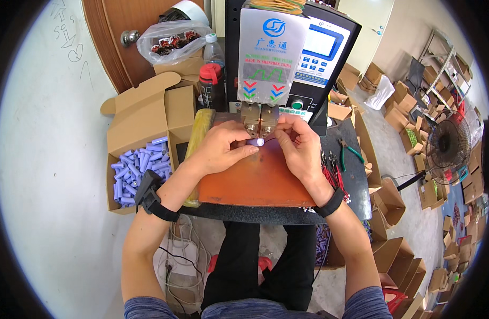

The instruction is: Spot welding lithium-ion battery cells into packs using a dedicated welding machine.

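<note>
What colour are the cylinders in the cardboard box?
Pale purple cylinders, fairly clear in the head view, inside the cardboard box.

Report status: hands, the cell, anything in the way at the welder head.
Left hand and right hand both pinch a small purple cell under the welder head. Cell sits over the orange mat. Nothing blocking; pliers lie off right.

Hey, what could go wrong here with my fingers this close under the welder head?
Both hands, left hand and right hand, pinch a small purple cell right below the welder's electrode blocks, so fingertips could get pinched or burned. The cell is held only by fingertips; it may slip off line. The red wires lie beside the right wrist at the board's edge and could snag or get swept off.
</note>
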Tool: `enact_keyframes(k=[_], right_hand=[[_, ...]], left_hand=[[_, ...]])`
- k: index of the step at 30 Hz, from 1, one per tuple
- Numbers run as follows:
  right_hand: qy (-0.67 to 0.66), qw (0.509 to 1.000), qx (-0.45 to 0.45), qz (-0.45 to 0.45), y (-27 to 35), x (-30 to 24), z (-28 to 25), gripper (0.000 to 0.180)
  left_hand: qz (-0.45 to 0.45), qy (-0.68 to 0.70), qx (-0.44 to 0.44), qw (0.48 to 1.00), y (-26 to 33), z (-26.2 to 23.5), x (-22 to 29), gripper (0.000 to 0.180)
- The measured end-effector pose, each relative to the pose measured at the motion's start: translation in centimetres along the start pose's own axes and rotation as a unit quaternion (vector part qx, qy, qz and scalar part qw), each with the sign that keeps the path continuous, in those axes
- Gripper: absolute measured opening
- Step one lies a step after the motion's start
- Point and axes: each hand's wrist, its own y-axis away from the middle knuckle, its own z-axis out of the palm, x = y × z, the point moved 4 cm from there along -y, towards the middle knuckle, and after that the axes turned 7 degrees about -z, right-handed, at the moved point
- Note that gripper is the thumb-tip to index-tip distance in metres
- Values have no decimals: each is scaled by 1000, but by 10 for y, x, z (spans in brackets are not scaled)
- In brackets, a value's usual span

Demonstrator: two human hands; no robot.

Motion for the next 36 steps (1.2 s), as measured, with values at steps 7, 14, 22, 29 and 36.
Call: enact_keyframes(k=[7,14,22,29,36], right_hand=[[-126,992,6,-5,1,-3,1,36],[-133,991,-13,-9,1,-11,2,40],[-94,995,-34,-6,2,-12,3,41],[-99,995,-29,-13,2,-11,4,41],[-83,996,-22,-2,2,-11,5,41]], left_hand=[[13,23,4,1000,-1,4,-6,20],[-10,11,-38,999,0,5,0,19],[14,0,-31,999,1,5,3,18],[19,4,-28,999,0,5,2,17],[-8,9,-38,999,1,5,-1,17]])
